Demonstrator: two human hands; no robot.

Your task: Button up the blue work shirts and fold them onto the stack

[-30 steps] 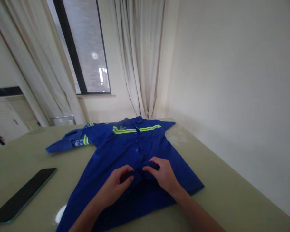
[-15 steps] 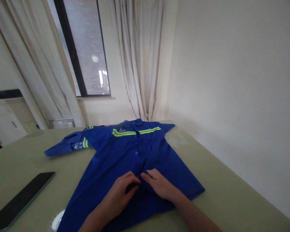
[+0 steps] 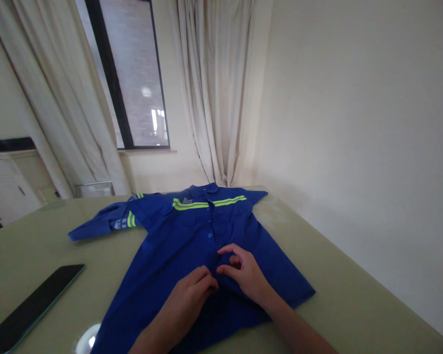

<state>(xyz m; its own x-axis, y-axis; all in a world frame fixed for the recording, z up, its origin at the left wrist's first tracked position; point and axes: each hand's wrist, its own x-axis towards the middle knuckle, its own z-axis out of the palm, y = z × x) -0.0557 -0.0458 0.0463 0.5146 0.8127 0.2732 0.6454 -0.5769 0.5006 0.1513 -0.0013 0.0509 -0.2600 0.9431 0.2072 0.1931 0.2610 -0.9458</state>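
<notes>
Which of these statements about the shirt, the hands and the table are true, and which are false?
1. The blue shirt lies spread on the table, collar at the far end. True.
2. The left hand and the right hand both rest on the shirt's front, close to the button line. True.
3. The stripes across the chest are red. False: they are yellow-green.
4. The dark flat device lies on top of the shirt. False: it lies on the bare table to the left, apart from the shirt.
</notes>
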